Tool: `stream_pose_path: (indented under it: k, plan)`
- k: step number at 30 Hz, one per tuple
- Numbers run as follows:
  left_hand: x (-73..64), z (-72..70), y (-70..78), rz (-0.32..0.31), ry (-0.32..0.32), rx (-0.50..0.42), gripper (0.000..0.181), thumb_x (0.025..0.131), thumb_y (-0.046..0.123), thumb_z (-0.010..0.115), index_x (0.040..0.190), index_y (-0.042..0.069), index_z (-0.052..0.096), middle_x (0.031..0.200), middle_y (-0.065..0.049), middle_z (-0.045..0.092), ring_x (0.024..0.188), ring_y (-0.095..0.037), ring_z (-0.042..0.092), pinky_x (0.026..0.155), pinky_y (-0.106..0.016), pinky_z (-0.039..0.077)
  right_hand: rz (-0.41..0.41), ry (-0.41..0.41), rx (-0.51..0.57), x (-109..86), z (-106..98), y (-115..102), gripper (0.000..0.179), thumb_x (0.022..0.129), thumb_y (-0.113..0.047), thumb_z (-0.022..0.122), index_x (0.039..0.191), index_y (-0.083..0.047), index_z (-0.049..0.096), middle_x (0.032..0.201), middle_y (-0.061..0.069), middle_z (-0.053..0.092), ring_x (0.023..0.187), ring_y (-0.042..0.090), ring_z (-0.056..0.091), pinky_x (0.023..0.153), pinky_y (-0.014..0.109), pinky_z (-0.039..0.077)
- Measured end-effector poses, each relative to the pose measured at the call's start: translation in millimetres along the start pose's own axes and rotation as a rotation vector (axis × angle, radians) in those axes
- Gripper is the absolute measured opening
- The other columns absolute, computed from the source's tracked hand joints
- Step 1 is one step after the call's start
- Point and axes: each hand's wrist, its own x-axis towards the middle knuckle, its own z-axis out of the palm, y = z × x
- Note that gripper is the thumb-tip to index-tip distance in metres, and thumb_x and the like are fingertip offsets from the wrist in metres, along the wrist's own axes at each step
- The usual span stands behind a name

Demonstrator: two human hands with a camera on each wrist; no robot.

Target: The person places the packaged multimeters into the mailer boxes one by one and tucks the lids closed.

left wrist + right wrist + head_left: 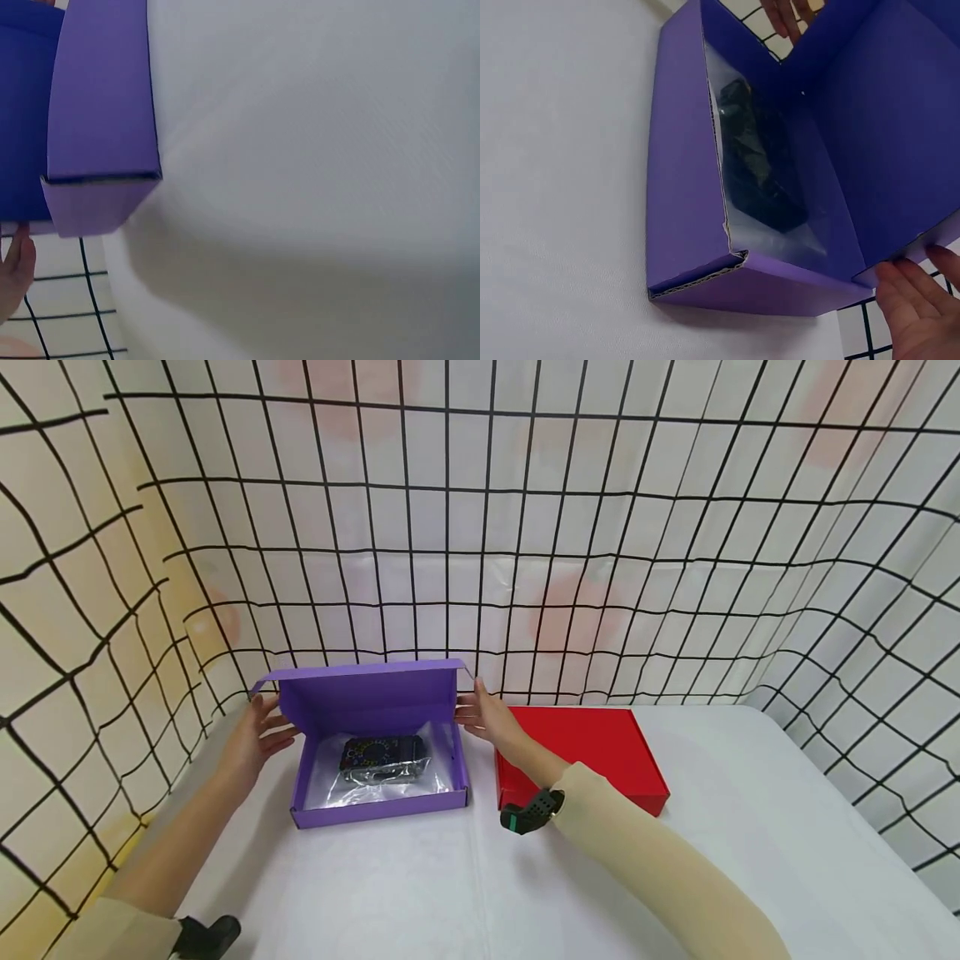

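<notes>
A purple cardboard box point(378, 811) stands on the table with its lid point(360, 702) raised at the back. Inside, a dark phone-like device point(382, 756) with a ring of coloured marks lies in a clear plastic bag point(442, 777). My left hand point(258, 739) is at the lid's left side, its fingers stretched toward the flap. On the other side, my right hand point(483, 714) touches the lid's right side with nearly straight fingers. The right wrist view shows these fingertips point(892, 274) against the lid's edge.
Right of the purple box lies a closed red box point(581, 747), partly behind my right forearm. A black wire grid point(487, 560) stands around the back and sides of the white table point(375, 893).
</notes>
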Motion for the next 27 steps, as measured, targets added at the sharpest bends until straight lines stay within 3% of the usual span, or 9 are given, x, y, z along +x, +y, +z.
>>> stream_pose_path:
  k: [2,5,8,12,14,16,19,21,27]
  plan:
    - [-0.8,-3.3,-1.6,-0.007,-0.039,-0.009,0.053,0.097,0.051,0.022,0.132,0.014,0.038,0.094,0.013,0.062,0.087,-0.003,0.063,0.080,-0.014,0.047,0.021,-0.014,0.027,-2.0,-0.3,0.1,0.066,0.100,-0.047,0.023,0.127,0.008,0.049,0.125,0.026,0.053,0.116,0.034,0.053,0.099,0.041,0.041]
    - [-2.2,-8.3,-3.7,-0.011,-0.104,-0.013,0.075,0.096,0.055,0.015,0.146,-0.001,0.013,0.097,0.013,0.062,0.091,-0.003,0.063,0.083,-0.014,0.045,0.035,-0.034,0.072,-6.1,-0.7,0.9,0.068,0.099,-0.047,0.022,0.128,0.009,0.047,0.128,0.026,0.051,0.118,0.035,0.051,0.101,0.042,0.039]
    - [-4.8,-10.4,-3.3,-0.018,-0.160,-0.060,0.083,0.095,0.057,0.010,0.143,-0.009,-0.003,0.099,0.012,0.062,0.094,-0.004,0.062,0.085,-0.014,0.042,0.038,-0.055,0.107,-9.0,-2.3,2.3,0.072,0.098,-0.050,0.019,0.131,0.009,0.044,0.132,0.027,0.047,0.121,0.036,0.048,0.102,0.042,0.036]
    - [-8.2,-9.7,-1.0,-0.030,-0.183,-0.079,0.086,0.093,0.060,0.006,0.143,-0.009,-0.005,0.101,0.011,0.060,0.097,-0.004,0.061,0.087,-0.016,0.038,0.033,-0.079,0.118,-10.2,-3.9,4.1,0.077,0.097,-0.055,0.016,0.133,0.009,0.041,0.135,0.027,0.043,0.123,0.036,0.046,0.104,0.041,0.035]
    - [-9.2,-8.7,-0.5,-0.035,-0.166,-0.075,0.082,0.093,0.060,0.007,0.146,-0.002,0.004,0.100,0.011,0.060,0.097,-0.004,0.060,0.087,-0.016,0.038,0.027,-0.088,0.100,-11.0,-3.9,4.3,0.077,0.097,-0.054,0.017,0.133,0.009,0.041,0.136,0.026,0.043,0.123,0.036,0.046,0.104,0.041,0.035]
    - [-10.4,-7.4,-0.2,-0.035,-0.136,-0.074,0.072,0.093,0.060,0.010,0.143,0.012,0.028,0.099,0.011,0.061,0.095,-0.005,0.061,0.087,-0.016,0.040,0.023,-0.091,0.065,-11.5,-3.6,4.4,0.075,0.097,-0.053,0.019,0.133,0.009,0.041,0.136,0.025,0.044,0.123,0.035,0.046,0.104,0.041,0.034]
    - [-12.4,-5.6,0.0,-0.041,-0.097,-0.086,0.053,0.094,0.058,0.014,0.116,0.028,0.052,0.097,0.011,0.062,0.093,-0.006,0.061,0.086,-0.016,0.042,0.014,-0.091,0.007,-12.3,-3.1,4.7,0.073,0.097,-0.053,0.022,0.134,0.007,0.041,0.135,0.022,0.046,0.123,0.034,0.047,0.104,0.041,0.035]
    - [-13.5,-4.3,0.3,-0.046,-0.080,-0.086,0.047,0.095,0.058,0.017,0.105,0.032,0.055,0.096,0.011,0.061,0.092,-0.005,0.061,0.086,-0.016,0.043,0.006,-0.090,-0.014,-13.0,-2.9,4.9,0.074,0.096,-0.054,0.023,0.134,0.006,0.041,0.135,0.022,0.047,0.123,0.034,0.046,0.104,0.041,0.035]
    - [-17.4,-1.7,2.0,-0.065,-0.048,-0.048,0.045,0.095,0.057,0.019,0.099,0.030,0.055,0.092,0.012,0.059,0.090,-0.004,0.057,0.087,-0.016,0.040,0.003,-0.080,-0.076,-17.0,-1.8,5.0,0.075,0.094,-0.057,0.027,0.134,0.005,0.043,0.132,0.023,0.048,0.122,0.034,0.047,0.102,0.041,0.037]
